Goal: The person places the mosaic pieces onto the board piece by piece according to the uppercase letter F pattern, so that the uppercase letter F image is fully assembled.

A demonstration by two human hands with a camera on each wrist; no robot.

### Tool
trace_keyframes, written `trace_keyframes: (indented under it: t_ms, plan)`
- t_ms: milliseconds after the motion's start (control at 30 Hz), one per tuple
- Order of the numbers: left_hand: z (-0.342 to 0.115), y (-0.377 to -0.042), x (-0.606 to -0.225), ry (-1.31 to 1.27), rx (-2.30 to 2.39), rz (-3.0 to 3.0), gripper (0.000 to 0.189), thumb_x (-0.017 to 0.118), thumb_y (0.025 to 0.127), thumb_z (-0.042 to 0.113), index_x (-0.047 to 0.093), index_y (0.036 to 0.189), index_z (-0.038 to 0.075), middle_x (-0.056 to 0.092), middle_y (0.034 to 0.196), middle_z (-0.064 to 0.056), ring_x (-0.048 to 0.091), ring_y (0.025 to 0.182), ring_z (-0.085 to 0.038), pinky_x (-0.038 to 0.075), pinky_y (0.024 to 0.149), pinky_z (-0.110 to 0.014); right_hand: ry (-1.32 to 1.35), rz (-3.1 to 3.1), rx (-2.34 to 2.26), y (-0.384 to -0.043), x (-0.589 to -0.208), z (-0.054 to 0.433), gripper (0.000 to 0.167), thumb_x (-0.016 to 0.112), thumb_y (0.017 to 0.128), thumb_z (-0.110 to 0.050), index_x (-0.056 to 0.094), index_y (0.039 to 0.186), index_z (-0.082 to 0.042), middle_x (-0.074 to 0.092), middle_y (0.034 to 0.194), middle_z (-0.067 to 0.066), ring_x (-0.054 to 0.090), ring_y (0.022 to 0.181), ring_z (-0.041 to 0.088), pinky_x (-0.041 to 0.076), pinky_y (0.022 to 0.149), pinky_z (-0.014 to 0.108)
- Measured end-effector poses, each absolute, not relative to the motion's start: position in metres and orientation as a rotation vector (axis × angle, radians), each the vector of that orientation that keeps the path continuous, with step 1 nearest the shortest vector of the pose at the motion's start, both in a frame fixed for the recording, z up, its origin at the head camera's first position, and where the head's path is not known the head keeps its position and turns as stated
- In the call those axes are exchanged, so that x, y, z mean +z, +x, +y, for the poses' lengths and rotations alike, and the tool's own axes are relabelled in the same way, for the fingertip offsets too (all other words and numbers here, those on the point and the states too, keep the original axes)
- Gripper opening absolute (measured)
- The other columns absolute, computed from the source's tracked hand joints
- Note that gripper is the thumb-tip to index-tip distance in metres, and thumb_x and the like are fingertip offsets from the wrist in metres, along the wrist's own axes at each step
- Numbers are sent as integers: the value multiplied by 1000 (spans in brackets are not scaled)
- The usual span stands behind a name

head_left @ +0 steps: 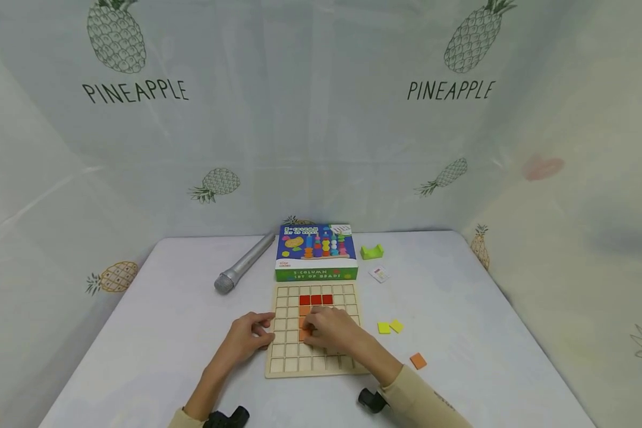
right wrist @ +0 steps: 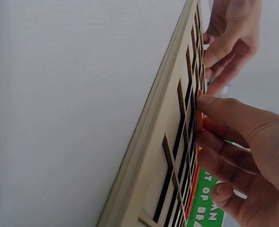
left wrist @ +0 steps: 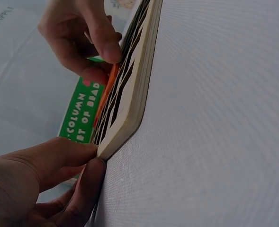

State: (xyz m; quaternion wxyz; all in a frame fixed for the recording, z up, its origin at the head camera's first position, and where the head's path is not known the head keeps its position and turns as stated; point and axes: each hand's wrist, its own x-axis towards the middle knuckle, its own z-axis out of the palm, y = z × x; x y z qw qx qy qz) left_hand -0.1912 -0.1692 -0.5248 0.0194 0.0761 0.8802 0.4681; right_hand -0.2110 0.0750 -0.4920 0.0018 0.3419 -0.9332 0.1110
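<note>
Delicately, the right hand is pinching a thin, flat, square orange tile at the recessed grid of a pale, wood-like rectangular board. Parted thumb and index of the left hand are resting against the board's smooth left edge. 3 flat, square red tiles are lying higher up. Beyond, a glossy, printed blue-and-green box is sitting beside a silvery, mesh-headed microphone.

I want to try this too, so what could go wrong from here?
The right hand, pinching an orange tile, might bump the other orange tiles in that column. The left hand, touching the board at its left edge, could shift it. The right sleeve might brush the loose orange tile nearby.
</note>
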Motion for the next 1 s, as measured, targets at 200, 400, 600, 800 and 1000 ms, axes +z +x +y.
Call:
trace_keyframes:
  t_ms: [200,400,600,800,1000]
  plan:
    - [-167,-193,-527,281,1454,2711,47,76,79,3,65,125,-1,61,96,-9,63,68,-4,56,55,-18,1061,-2910,421,-207,-488,86,23,76,85,-38,76,101,-22,66,92,-10,52,73,0,49,63,14]
    - [-168,-193,-526,235,1474,2720,47,77,79,3,66,124,1,62,96,-9,63,69,-7,55,54,-19,1066,-2920,502,-205,-478,117,24,76,85,-31,76,104,-16,70,99,-6,59,81,3,54,70,20]
    - [-169,-192,-527,246,1487,2708,47,77,79,3,65,124,0,61,96,-10,64,70,-8,56,54,-20,998,-2943,527,-195,-479,174,25,78,83,-29,75,104,-15,69,94,-7,50,69,0,47,62,18]
    - [-169,-192,-529,221,1464,2716,47,76,79,2,66,124,2,61,96,-8,63,69,-5,56,55,-20,848,-2993,536,-179,-482,232,25,80,80,-28,75,102,-16,67,91,-9,43,62,-4,40,57,15]
    - [-169,-193,-529,217,1474,2723,46,77,79,2,66,124,2,62,96,-9,62,70,-5,57,55,-20,758,-3045,571,-165,-482,271,26,80,80,-29,75,102,-17,65,88,-13,46,64,-3,40,56,16]
